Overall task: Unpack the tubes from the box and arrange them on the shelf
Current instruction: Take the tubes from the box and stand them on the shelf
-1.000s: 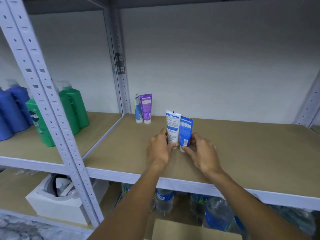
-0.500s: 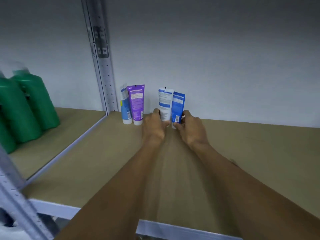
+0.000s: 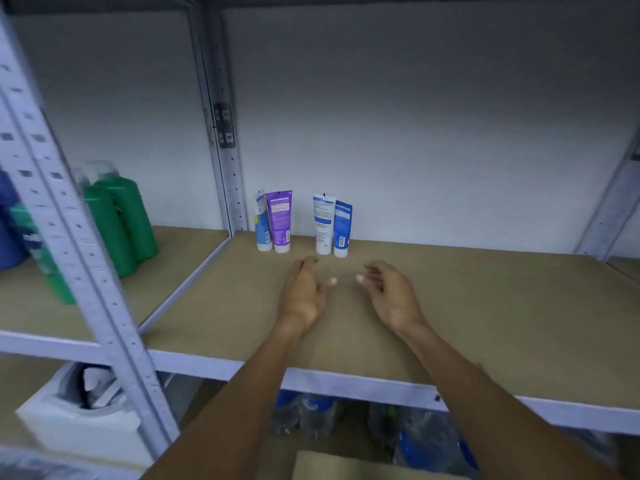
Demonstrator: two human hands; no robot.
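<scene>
Your big shelf (image 3: 450, 306), your left hand (image 3: 303, 292) and right hand (image 3: 391, 296) above it with fingers loose and empty, white tube (image 3: 323, 223) touching blue tube (image 3: 342, 228), standing at the back wall, purple tube (image 3: 281, 221) nearby

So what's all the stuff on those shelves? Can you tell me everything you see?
light blue tube: one, standing on its cap at the back of the shelf, beside the metal post
purple tube: one, upright, right beside the light blue one
white tube: one, white with blue print, upright, apart from the purple one
dark blue tube: one, upright, against the white tube
green bottles: at least two, on the shelf bay to the left
blue bottles: blurred, far left, count unclear
water bottles: several, clear with blue labels, shelf below
white foam block: one, lower left
cardboard box: one, brown, bottom edge
left hand: open, empty, above the shelf
right hand: open, empty, above the shelf
</scene>
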